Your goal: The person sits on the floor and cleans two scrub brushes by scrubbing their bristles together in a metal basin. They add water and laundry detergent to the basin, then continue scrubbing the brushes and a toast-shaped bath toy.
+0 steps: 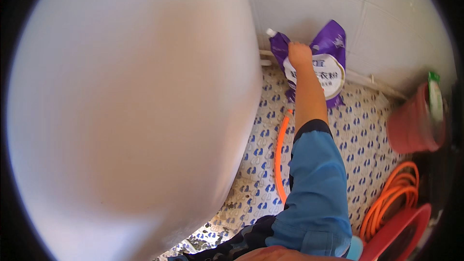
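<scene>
My right hand (300, 55) is closed on the upper edge of a purple plastic detergent bag (331, 43), near its handle hole. The bag bears a white printed panel, and a white cap (271, 32) sticks out at its upper left corner. It is upright by the tiled wall; whether its base rests on the floor I cannot tell. Below the bag, the end of an orange hose (279, 152) lies on the patterned floor, partly behind my blue-sleeved forearm. My left hand is out of view.
A large, smooth white surface (137, 98), blurred and close, fills the left. At right are a red bucket (406, 127) with a green-and-white packet (435, 94) at its rim, a coiled orange hose (375, 203) and a red plastic basin (391, 228). A pipe (373, 84) runs along the wall's foot.
</scene>
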`<state>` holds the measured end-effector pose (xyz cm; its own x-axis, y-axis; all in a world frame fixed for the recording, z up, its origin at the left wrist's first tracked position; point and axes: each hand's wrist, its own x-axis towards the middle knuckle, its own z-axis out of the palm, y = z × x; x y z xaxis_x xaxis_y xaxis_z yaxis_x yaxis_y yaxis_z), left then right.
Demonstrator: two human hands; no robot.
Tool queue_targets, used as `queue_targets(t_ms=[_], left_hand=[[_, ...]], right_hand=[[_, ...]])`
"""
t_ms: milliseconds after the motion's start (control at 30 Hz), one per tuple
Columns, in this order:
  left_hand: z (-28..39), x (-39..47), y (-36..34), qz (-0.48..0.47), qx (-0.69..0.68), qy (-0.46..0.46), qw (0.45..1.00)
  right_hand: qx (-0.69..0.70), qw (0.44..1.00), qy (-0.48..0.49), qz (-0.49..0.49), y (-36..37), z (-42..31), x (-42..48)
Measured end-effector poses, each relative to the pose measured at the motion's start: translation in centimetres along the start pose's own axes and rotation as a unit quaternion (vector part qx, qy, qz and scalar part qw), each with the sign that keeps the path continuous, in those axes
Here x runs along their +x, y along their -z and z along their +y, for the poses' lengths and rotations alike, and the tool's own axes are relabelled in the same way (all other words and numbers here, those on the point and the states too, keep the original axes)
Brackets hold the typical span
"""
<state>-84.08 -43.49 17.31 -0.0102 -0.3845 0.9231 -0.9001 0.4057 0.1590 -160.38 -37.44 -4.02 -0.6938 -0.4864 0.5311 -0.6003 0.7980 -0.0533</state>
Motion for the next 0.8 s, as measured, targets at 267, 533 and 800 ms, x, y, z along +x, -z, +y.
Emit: queue_targets(t_ms=[267, 533, 800], left_hand=[[-1.4, -0.3, 0.3, 0.024, -0.049, -0.046, 0.997], [-6.7, 0.9, -0.6, 0.028, -0.171, -0.052, 0.983], [-11.3, 2.2, 3.3, -0.179, -0.502, -0.218, 0.817]], right_hand=[[0.252, 0.966, 0.011, 0.06, 9.6, -5.1, -13.8], [0.294, 0.954, 0.015, 0.06, 23.3, -4.8, -31.1], [0.185, 0.975, 0.118, 0.021, 36.2, -15.3, -39.9]])
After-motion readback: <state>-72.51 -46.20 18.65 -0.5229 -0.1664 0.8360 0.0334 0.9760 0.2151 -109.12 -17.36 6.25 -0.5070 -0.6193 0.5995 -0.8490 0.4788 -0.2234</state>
